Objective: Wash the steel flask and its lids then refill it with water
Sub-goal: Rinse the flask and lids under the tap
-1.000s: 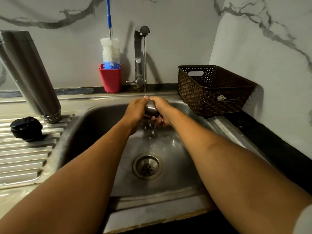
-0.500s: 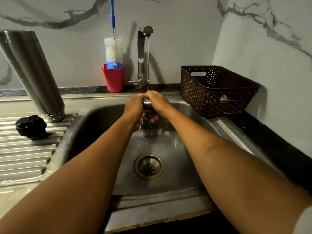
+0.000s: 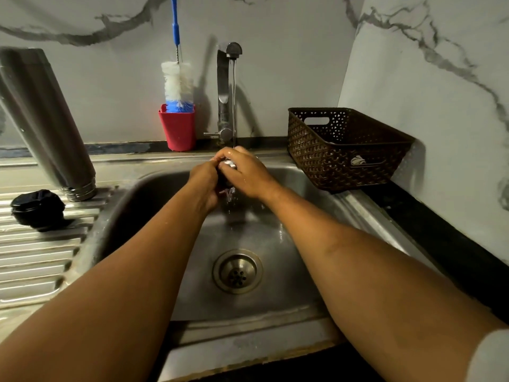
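**Both hands clamped on a lid under the running tap**

The left hand (image 3: 205, 183) and the right hand (image 3: 245, 172) meet over the back of the stainless steel sink (image 3: 297, 285), fingers curled round a small shiny steel lid (image 3: 230, 164). Both hands are closed on it; only a bright sliver of the lid shows between the fingers, and the rest is hidden. A thin stream of water (image 3: 234, 106) falls from the upright chrome tap (image 3: 223, 92) just behind the hands, lands on the right hand's knuckles and runs off below both hands into the basin. The round metal drain (image 3: 237, 271) lies nearer the person than the hands, between the 2 forearms.

Well to the left of the left hand, the tall brushed-steel flask (image 3: 46, 119) stands mouth down and tilted on the ribbed steel draining board (image 3: 33, 257). A black round plastic lid (image 3: 37, 208) rests just beside the flask's mouth, on the same ribs.

Behind and left of the hands, a red plastic cup (image 3: 178, 128) holds a white-and-blue bottle brush (image 3: 177, 81) with a blue handle. To the right of the right hand, a dark brown perforated plastic basket (image 3: 344, 150) sits at the sink's edge, against the marble wall, with the black bench (image 3: 440, 244) running alongside it.
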A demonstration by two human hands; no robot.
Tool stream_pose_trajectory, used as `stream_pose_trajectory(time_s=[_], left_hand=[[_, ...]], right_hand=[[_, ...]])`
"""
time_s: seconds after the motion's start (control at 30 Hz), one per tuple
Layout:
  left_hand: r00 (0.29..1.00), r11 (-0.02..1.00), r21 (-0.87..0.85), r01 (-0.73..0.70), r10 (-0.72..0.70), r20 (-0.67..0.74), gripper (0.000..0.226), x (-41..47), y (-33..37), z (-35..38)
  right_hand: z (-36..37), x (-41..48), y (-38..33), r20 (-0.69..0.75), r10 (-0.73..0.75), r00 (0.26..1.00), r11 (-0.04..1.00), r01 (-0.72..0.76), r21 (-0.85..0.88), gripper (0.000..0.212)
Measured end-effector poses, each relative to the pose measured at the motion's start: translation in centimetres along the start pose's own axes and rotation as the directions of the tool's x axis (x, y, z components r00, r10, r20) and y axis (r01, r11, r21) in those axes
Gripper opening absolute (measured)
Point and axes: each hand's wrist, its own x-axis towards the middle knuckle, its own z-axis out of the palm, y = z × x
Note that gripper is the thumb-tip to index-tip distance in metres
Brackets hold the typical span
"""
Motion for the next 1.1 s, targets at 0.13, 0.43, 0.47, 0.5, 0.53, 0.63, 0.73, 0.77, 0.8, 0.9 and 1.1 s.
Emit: stream_pose_trajectory(time_s=[0.13,0.43,0.47,0.5,0.53,0.63,0.73,0.77,0.8,0.9,1.1], left_hand=[[0.975,0.966,0.139,-0.22,0.212,0.069,0.037,-0.5,-0.1,0.6],[0.987,0.989,0.039,-0.143,0.14,0.08,0.032,-0.7,0.3,1.2],[0.997,0.997,-0.049,-0.058,0.06,0.039,0.031,-0.4,0.5,0.9],[1.0,0.993,-0.118,0.015,-0.013,0.018,0.03,-0.1,0.7,0.5],[0.997,0.981,-0.177,0.074,-0.075,0.004,0.03,0.0,0.9,0.2],[0.982,0.96,-0.216,0.18,-0.187,-0.009,0.034,-0.2,0.8,-0.1],[0.969,0.945,-0.216,0.247,-0.246,0.032,0.036,-0.6,0.5,0.4],[0.963,0.941,-0.207,0.269,-0.264,0.048,0.036,-0.8,0.5,0.6],[0.958,0.934,-0.211,0.287,-0.278,0.07,0.036,-1.0,0.4,0.8],[0.942,0.916,-0.223,0.334,-0.325,0.08,0.037,-0.8,0.5,0.4],[0.938,0.887,-0.307,0.344,-0.343,0.06,0.038,-0.4,0.3,-0.4]], right_hand=[[-0.6,0.1,-1.9,-0.044,0.338,0.94,0.892,-0.305,0.333,0.034],[-0.7,0.5,-1.4,-0.116,0.432,0.894,0.885,-0.397,0.242,0.063],[-0.2,0.6,-1.2,-0.124,0.32,0.939,0.939,-0.297,0.174,0.057],[0.1,0.5,-1.1,-0.096,0.232,0.968,0.965,-0.217,0.144,0.051],[0.3,0.4,-0.9,-0.068,0.18,0.981,0.976,-0.17,0.137,0.048],[0.7,0.1,-0.6,-0.067,0.172,0.983,0.969,-0.157,0.19,0.042],[0.4,-0.4,-0.4,-0.078,0.27,0.96,0.926,-0.237,0.293,0.049],[0.3,-0.5,-0.3,-0.078,0.305,0.949,0.906,-0.264,0.332,0.048],[0.2,-0.5,-0.1,-0.073,0.33,0.941,0.887,-0.283,0.365,0.045],[0.2,-0.7,0.1,-0.057,0.318,0.946,0.882,-0.273,0.385,0.034],[0.0,-1.2,-0.7,0.062,0.224,0.973,0.9,-0.231,0.37,0.037]])
